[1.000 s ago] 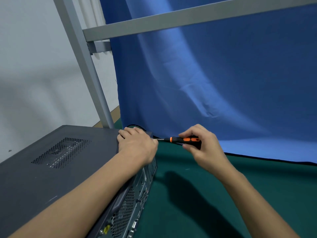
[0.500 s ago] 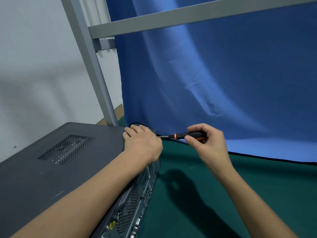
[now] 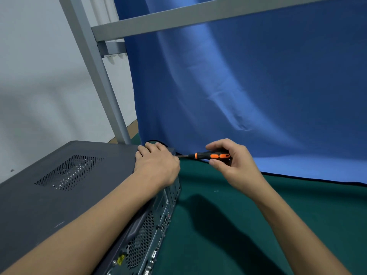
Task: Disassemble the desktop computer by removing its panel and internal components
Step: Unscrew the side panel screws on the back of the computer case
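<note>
Dark grey metal desktop computer case (image 3: 59, 205) lies flat on green mat (image 3: 258, 215). Left hand (image 3: 156, 165) lies flat, palm down, bracing the case's far top corner. Right hand (image 3: 236, 165) grips orange-and-black screwdriver (image 3: 212, 155), tip at that rear corner; screw hidden. Best done with shaft square, pushing in while turning.

A creased blue cloth backdrop (image 3: 258, 86) hangs across the back, its lower edge lying on a dark green table cover (image 3: 248, 225). In front of it, a grey metal upright (image 3: 95, 76) slants through the view and joins a grey crossbar (image 3: 198, 18) near the top. To the left is a plain white wall (image 3: 39, 76), shaded lower down, with a strip of brown floor (image 3: 133, 127) at its foot.
</note>
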